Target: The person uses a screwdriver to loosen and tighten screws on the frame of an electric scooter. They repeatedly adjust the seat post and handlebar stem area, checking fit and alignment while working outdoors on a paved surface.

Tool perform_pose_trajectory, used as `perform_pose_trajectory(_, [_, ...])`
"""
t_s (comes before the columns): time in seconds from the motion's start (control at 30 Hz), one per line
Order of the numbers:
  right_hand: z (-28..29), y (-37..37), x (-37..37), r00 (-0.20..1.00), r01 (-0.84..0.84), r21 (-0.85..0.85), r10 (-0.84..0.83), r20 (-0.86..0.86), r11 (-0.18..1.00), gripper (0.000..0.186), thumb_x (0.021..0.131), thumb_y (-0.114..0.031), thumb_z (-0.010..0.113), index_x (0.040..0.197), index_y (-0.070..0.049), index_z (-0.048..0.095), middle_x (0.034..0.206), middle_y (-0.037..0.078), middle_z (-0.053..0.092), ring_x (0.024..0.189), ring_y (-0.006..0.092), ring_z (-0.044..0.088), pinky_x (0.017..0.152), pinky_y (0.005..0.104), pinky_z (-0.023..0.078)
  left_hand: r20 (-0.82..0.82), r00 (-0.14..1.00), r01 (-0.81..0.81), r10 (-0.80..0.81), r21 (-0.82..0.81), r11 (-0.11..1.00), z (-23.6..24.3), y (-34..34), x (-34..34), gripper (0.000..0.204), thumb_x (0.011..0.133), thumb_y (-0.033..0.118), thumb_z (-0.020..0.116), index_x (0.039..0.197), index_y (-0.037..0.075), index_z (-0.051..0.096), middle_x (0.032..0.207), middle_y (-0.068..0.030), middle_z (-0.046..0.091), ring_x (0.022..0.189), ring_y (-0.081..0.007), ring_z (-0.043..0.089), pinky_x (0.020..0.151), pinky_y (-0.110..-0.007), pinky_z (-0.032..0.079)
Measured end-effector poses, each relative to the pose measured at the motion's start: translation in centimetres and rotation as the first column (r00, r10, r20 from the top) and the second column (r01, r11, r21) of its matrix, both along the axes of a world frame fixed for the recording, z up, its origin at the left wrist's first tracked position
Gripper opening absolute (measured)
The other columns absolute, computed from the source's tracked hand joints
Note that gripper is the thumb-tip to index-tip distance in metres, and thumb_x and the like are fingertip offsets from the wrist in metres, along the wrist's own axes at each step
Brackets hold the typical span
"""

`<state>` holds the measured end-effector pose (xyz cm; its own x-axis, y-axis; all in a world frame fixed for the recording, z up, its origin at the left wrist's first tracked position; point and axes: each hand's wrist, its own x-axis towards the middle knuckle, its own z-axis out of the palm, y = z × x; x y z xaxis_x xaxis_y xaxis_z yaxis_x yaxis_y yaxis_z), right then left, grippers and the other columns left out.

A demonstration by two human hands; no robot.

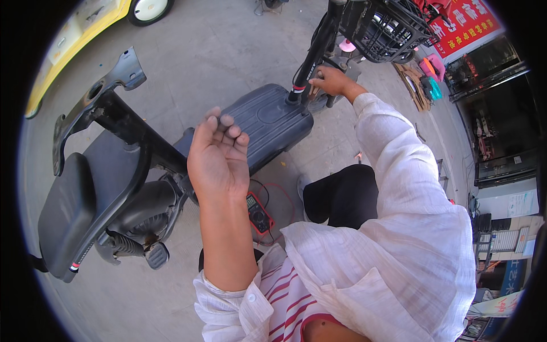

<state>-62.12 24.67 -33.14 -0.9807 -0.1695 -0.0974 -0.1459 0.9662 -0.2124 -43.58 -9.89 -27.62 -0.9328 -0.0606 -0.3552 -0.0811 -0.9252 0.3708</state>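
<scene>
A black electric scooter stretches across the view, with its footboard (pixel 265 117) in the middle and its steering column (pixel 314 51) rising at the upper right. My left hand (pixel 221 151) is held palm up in front of the footboard, its fingers loosely bent and apart, nothing in it. Beside the lower steering column, my right hand (pixel 335 81) has its thumb and fingers closed together; whatever lies between them is too small to make out. A red multimeter (pixel 259 214) with leads rests on the ground near my left forearm.
The scooter's black saddle (pixel 67 208) is at the left, below a metal bracket (pixel 99 91). A black basket (pixel 387 28) sits at the front end. Cardboard pieces (pixel 415 85) lie by the shop front, under a red sign (pixel 464 25). A yellow vehicle (pixel 74 40) stands at the upper left.
</scene>
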Motion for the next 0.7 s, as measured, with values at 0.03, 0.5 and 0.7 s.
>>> perform_pose_trajectory(0.03, [-0.1, -0.4, 0.3, 0.999, 0.02, 0.042, -0.019, -0.028, 0.999, 0.051, 0.082, -0.042, 0.066, 0.106, 0.003, 0.06, 0.102, 0.022, 0.066, 0.099, 0.0358, 0.062, 0.084, 0.0401, 0.048, 0.007, 1.0, -0.002, 0.002, -0.009, 1.0, 0.0, 0.0, 0.0, 0.018, 0.093, 0.012, 0.049, 0.104, 0.0, 0.055, 0.083, -0.0069, 0.056, 0.073, -0.0164, 0.051, 0.066, -0.031, 0.044])
perform_pose_trajectory(0.5, [-0.7, -4.4, 2.1, 0.924, 0.342, 0.073, -0.321, -0.206, 0.937, 0.045, 0.083, -0.041, 0.064, 0.093, 0.003, 0.066, 0.093, 0.023, 0.067, 0.09, 0.0386, 0.065, 0.08, 0.0441, 0.051, 0.022, 1.0, -0.007, 0.006, 0.017, 1.0, 0.0, 0.0, 0.3, 0.014, 0.092, 0.008, 0.052, 0.102, -0.001, 0.055, 0.083, -0.0085, 0.057, 0.07, -0.0168, 0.053, 0.063, -0.029, 0.046])
perform_pose_trajectory(0.7, [-0.6, -5.2, 2.3, 0.912, 0.377, 0.055, -0.36, -0.199, 0.925, 0.044, 0.082, -0.039, 0.065, 0.093, 0.004, 0.066, 0.093, 0.023, 0.068, 0.089, 0.0389, 0.065, 0.08, 0.0437, 0.051, 0.022, 1.0, -0.011, 0.011, 0.001, 1.0, 0.1, -0.2, 0.5, 0.014, 0.092, 0.008, 0.051, 0.103, -0.001, 0.055, 0.083, -0.0085, 0.057, 0.07, -0.0167, 0.053, 0.064, -0.029, 0.046])
